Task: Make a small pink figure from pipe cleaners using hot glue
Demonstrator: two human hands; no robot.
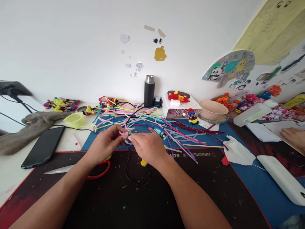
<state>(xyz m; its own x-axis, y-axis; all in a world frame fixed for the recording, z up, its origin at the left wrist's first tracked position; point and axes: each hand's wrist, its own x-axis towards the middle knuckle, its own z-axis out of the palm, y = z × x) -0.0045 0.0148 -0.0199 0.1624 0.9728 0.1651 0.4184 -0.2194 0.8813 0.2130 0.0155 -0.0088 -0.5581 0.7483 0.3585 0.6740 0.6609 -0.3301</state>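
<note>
My left hand (108, 143) pinches a small pink-and-white pipe-cleaner piece (123, 133), with a bit of dark red and green showing on it. My right hand (150, 147) is closed at its right side, thumb and fingertips pressed together against it. Fingers cover much of the piece, so its full shape is hidden. From beneath the hands a thin black cord (138, 183) loops down onto the dark mat. A yellow block-like bit (143, 163) lies beside my right hand. Scissors (98, 174) with red handles lie partly under my left forearm.
Many coloured pipe cleaners (135, 114) spread behind the hands. A black thermos (149, 90), a white box (181, 109) and a pink bowl (213, 110) stand near the wall. A phone (43, 146) lies left. Another person's hand (294, 136) rests at far right.
</note>
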